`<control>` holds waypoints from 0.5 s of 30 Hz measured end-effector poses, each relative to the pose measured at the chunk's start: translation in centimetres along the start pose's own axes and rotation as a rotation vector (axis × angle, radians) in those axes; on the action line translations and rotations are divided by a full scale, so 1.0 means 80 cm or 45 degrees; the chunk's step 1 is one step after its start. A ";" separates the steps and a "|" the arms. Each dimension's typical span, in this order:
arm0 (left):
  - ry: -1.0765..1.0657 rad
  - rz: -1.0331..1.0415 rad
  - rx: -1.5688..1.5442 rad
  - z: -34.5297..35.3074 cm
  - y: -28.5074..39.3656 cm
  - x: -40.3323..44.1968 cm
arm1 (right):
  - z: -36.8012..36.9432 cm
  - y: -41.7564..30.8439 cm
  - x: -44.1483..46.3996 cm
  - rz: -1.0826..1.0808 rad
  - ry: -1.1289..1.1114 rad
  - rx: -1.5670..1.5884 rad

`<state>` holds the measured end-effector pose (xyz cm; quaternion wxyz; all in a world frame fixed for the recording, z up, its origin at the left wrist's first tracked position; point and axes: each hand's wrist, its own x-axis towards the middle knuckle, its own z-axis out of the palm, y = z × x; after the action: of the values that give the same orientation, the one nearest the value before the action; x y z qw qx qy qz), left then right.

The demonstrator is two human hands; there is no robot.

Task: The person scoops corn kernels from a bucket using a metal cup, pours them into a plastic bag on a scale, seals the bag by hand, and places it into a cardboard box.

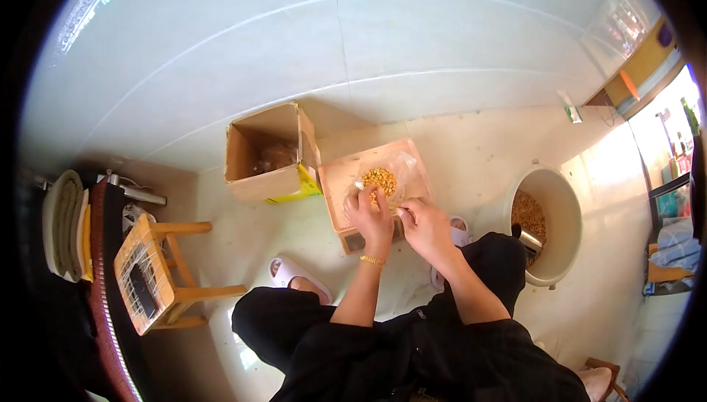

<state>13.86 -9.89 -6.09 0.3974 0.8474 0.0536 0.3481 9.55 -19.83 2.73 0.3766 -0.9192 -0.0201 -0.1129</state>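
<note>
A clear plastic bag (403, 166) with small golden-yellow pieces, like corn kernels (379, 178), lies on an orange-pink plastic stool top (339, 185). At the near left edge of the bag, my left hand (370, 219) has its fingers curled on the plastic, beside the kernels. My right hand (426, 229) is just to the right, thumb and forefinger pinched on the near edge of the bag. A gold bracelet (373, 260) circles my left wrist. The fingertips of both hands are partly hidden.
An open cardboard box (265, 183) stands to the left against the wall. Right of my knee is a pale bucket (563, 244) of brown grain-like pieces with a metal cup (527, 240). A wooden chair (166, 300) holding a dark phone-like object (142, 291) is at far left.
</note>
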 end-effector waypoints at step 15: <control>-0.647 -0.350 0.527 -0.034 -0.053 0.072 | 0.010 -0.027 0.112 0.218 0.211 -0.047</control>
<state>17.28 -3.18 -4.74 0.2612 0.9543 0.1360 0.0511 18.15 -18.17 5.63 0.3681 -0.9119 0.0916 -0.1564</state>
